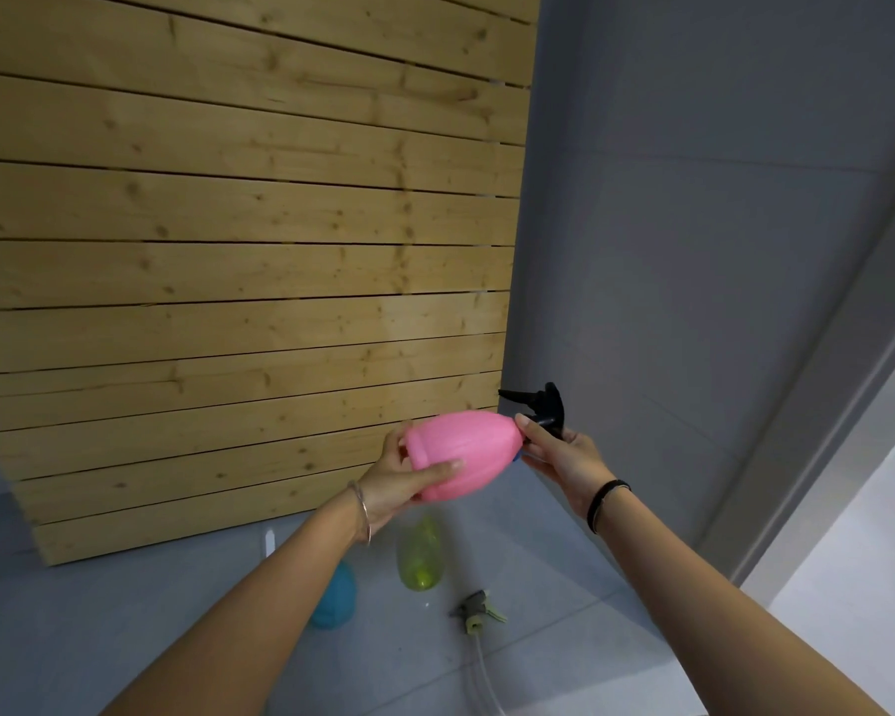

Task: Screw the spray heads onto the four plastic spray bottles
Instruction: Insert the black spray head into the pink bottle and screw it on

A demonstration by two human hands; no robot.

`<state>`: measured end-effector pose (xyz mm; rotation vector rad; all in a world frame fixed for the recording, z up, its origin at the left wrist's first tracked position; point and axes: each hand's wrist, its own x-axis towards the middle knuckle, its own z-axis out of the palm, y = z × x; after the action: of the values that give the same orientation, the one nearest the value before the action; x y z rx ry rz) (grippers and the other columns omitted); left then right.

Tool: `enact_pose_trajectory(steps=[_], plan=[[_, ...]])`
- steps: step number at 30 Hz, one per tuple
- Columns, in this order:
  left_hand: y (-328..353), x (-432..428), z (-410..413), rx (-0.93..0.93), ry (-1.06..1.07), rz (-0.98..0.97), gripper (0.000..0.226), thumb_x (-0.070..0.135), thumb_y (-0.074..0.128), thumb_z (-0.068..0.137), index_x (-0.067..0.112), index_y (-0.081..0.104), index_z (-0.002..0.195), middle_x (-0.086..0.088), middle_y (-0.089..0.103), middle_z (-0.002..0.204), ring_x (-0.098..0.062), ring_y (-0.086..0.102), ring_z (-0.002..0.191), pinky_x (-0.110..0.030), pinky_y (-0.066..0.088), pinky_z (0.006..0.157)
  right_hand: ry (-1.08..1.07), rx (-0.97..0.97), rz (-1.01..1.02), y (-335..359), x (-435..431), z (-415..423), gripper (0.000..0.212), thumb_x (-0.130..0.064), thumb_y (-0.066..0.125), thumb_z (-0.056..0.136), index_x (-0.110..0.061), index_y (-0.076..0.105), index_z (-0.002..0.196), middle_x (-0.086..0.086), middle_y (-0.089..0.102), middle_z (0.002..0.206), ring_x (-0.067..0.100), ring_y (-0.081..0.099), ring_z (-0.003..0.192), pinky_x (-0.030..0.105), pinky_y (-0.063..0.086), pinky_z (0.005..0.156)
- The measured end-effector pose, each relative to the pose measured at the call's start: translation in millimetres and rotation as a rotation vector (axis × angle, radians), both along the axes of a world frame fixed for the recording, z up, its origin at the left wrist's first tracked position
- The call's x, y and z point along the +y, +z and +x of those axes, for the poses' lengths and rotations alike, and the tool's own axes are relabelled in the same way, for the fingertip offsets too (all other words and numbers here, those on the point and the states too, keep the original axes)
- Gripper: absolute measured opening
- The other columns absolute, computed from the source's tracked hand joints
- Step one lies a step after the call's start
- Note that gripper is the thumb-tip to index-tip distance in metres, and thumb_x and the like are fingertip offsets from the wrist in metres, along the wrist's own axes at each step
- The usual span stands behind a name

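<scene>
I hold a pink spray bottle sideways in the air, its base gripped by my left hand. At the bottle's neck sits a dark blue spray head, and my right hand has its fingers closed around the collar. Below on the grey floor lies a yellow-green bottle without a head. A teal bottle stands partly hidden behind my left forearm. A grey and green spray head with its clear tube lies loose on the floor.
A wall of pale wooden slats fills the left and centre. A grey wall and a grey door frame stand to the right. The floor is grey tile.
</scene>
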<state>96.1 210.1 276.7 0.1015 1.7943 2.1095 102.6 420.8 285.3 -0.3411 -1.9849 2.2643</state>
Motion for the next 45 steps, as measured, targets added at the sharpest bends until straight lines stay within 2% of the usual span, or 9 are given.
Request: enact_pose_trajectory(steps=[4, 9, 11, 16, 21, 32, 37, 43, 45], plan=[[3.6, -1.0, 6.4, -0.162, -0.134, -0.007, 0.064, 0.060, 0.053, 0.079, 0.032, 0.024, 0.129, -0.012, 0.040, 0.138, -0.036, 0.053, 0.117, -0.051, 0.053, 0.085, 0.026, 0.004, 0.028, -1.3, -2.5, -0.8, 0.037, -0.027, 0.072, 0.080, -0.004, 0.068, 0.107, 0.012, 0.071, 0.106, 0.022, 0.068, 0.100, 0.030, 0.051, 0.092], [3.3, -0.1, 2.5, 0.007, 0.049, 0.036, 0.080, 0.026, 0.069, 0.079, 0.026, 0.022, 0.143, -0.009, 0.035, 0.146, -0.032, 0.048, 0.124, -0.044, 0.052, 0.089, -0.004, -0.004, -0.010, -0.7, -2.6, -0.2, 0.027, -0.027, 0.072, 0.080, -0.009, 0.070, 0.100, 0.009, 0.072, 0.101, 0.019, 0.069, 0.095, 0.030, 0.052, 0.090], [5.4, 0.0, 4.2, -0.073, -0.012, 0.061, 0.092, 0.046, 0.074, 0.064, 0.027, 0.025, 0.139, -0.009, 0.040, 0.140, -0.034, 0.049, 0.122, -0.046, 0.053, 0.086, 0.007, 0.008, 0.004, 0.3, -3.9, 0.1, 0.027, -0.026, 0.072, 0.080, -0.009, 0.070, 0.100, 0.011, 0.072, 0.105, 0.022, 0.068, 0.100, 0.029, 0.052, 0.089], [0.1, 1.9, 1.7, -0.076, 0.068, 0.021, 0.053, 0.047, 0.061, 0.081, 0.028, 0.033, 0.123, -0.007, 0.040, 0.135, -0.033, 0.053, 0.117, -0.045, 0.059, 0.077, 0.018, 0.038, -0.028, 5.1, -12.6, 1.3, 0.039, -0.022, 0.071, 0.081, 0.003, 0.065, 0.111, 0.016, 0.068, 0.113, 0.025, 0.064, 0.100, 0.038, 0.049, 0.100], [-1.6, -1.8, -1.6, 0.221, 0.259, -0.095, 0.051, 0.035, 0.069, 0.079, 0.027, 0.037, 0.118, -0.004, 0.049, 0.120, -0.007, 0.055, 0.088, -0.012, 0.051, 0.047, -0.050, 0.038, -0.122, 8.5, -28.2, -1.0, 0.023, -0.017, 0.069, 0.082, -0.002, 0.065, 0.100, -0.001, 0.072, 0.078, 0.007, 0.069, 0.071, 0.012, 0.054, 0.060], [-14.1, -30.6, -20.8, 0.294, 0.248, -0.131, 0.048, 0.031, 0.063, 0.084, 0.030, 0.036, 0.123, -0.002, 0.047, 0.122, -0.010, 0.055, 0.100, -0.026, 0.058, 0.072, 0.065, -0.029, 0.066, 24.2, -43.7, -14.5, 0.028, -0.036, 0.067, 0.082, -0.013, 0.065, 0.097, -0.005, 0.061, 0.073, 0.013, 0.061, 0.074, 0.019, 0.050, 0.062], [-24.2, -52.8, -37.3, 0.043, 0.164, -0.001, 0.042, 0.033, 0.059, 0.086, 0.031, 0.038, 0.122, -0.006, 0.042, 0.135, -0.033, 0.050, 0.121, -0.032, 0.061, 0.064, 0.300, -0.141, -0.411, 32.2, -54.1, -36.4, 0.050, -0.056, 0.042, 0.090, -0.014, 0.063, 0.107, 0.003, 0.067, 0.109, 0.016, 0.073, 0.072, 0.025, 0.060, 0.061], [-57.8, -90.7, -72.6, 0.011, 0.208, -0.384, 0.073, 0.049, 0.053, 0.086, 0.017, 0.023, 0.145, 0.001, 0.048, 0.130, -0.009, 0.061, 0.089, -0.016, 0.054, 0.058, 0.318, -0.154, -0.271, 7.2, -79.6, -75.2, 0.042, -0.042, 0.045, 0.094, -0.006, 0.059, 0.111, 0.011, 0.065, 0.110, 0.022, 0.072, 0.081, 0.026, 0.061, 0.066], [-82.0, -112.1, -87.1, 0.029, 0.252, -0.564, 0.068, 0.047, 0.053, 0.087, 0.015, 0.029, 0.142, -0.005, 0.048, 0.137, -0.017, 0.057, 0.104, -0.025, 0.052, 0.079, 0.338, -0.185, -0.146, -17.8, -92.9, -89.7, 0.042, -0.037, 0.047, 0.094, 0.000, 0.058, 0.109, 0.016, 0.065, 0.105, 0.029, 0.071, 0.087, 0.030, 0.061, 0.069]])
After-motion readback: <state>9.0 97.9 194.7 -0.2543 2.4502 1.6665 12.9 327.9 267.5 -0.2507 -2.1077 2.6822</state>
